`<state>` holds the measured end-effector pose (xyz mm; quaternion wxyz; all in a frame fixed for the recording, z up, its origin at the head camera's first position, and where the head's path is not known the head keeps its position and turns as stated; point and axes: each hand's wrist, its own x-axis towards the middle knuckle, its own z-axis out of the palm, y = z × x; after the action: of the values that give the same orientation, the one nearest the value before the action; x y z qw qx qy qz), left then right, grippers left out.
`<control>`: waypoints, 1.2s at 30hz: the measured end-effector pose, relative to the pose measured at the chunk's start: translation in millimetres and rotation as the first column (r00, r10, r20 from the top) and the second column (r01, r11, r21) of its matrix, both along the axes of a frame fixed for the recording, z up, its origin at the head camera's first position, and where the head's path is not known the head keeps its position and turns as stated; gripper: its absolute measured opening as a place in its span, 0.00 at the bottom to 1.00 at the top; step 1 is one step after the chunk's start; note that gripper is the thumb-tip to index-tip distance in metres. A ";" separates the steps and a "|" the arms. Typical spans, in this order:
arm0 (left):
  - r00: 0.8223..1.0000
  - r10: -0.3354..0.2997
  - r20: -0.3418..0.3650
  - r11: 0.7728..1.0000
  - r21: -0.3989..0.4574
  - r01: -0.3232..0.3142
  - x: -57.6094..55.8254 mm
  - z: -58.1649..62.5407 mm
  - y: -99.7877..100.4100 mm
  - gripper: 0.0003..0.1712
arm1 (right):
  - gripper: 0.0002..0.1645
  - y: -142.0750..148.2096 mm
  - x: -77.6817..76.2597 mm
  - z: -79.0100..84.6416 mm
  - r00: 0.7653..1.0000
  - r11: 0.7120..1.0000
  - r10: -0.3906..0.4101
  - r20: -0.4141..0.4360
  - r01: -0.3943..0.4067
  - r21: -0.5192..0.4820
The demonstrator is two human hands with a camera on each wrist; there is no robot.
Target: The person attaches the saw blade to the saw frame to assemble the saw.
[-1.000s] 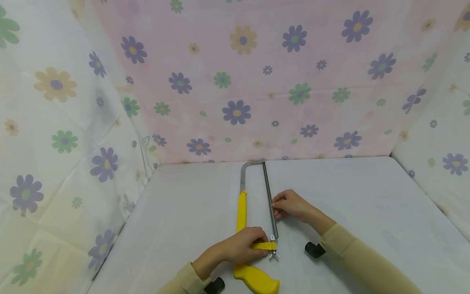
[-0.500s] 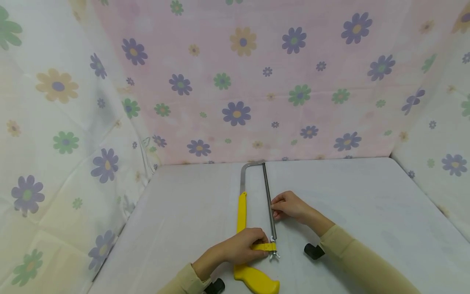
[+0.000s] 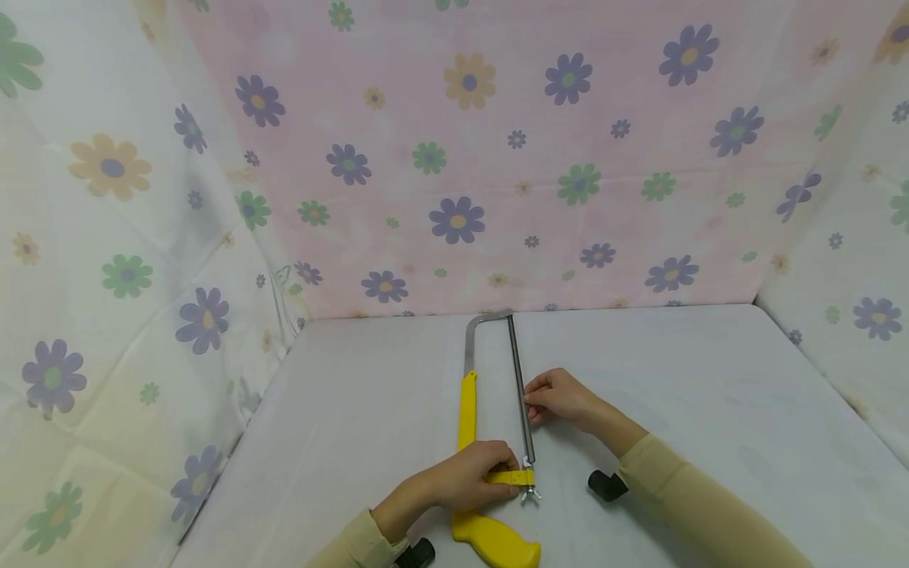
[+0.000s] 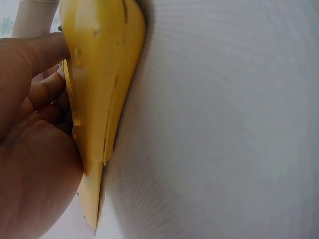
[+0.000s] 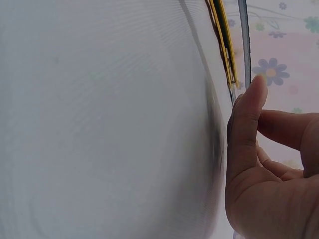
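A hacksaw lies flat on the white table (image 3: 710, 379), with its yellow frame (image 3: 466, 410) pointing away from me and its yellow handle (image 3: 497, 543) near the front edge. My left hand (image 3: 506, 476) grips the yellow crosspiece beside the wing nut (image 3: 529, 494). In the left wrist view the same yellow handle (image 4: 102, 74) fills the frame, with my left hand (image 4: 35, 149) curled against it. My right hand (image 3: 534, 399) pinches the thin steel blade (image 3: 514, 355) about halfway along. In the right wrist view the thumb (image 5: 246, 129) stands beside the blade (image 5: 243, 45).
Floral cloth walls close in the table at the back (image 3: 454, 158), left (image 3: 106, 276) and right (image 3: 852, 276). Small black pieces sit by my right wrist (image 3: 607, 484) and left wrist (image 3: 415, 552). Bare tabletop spreads to both sides of the saw.
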<state>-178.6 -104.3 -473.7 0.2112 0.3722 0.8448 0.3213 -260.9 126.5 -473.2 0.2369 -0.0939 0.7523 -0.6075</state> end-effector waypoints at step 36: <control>1.000 0.002 0.012 1.000 -0.019 -0.002 -2.4 -2.2 -1.3 0.10 | 0.14 0.3 -3.4 -3.7 0.999 1.000 -0.005 0.040 0.005 -0.002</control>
<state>-181.0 -105.7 -475.9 0.2193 0.3673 0.8470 0.3155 -264.3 126.8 -476.9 0.2505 -0.0801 0.7471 -0.6105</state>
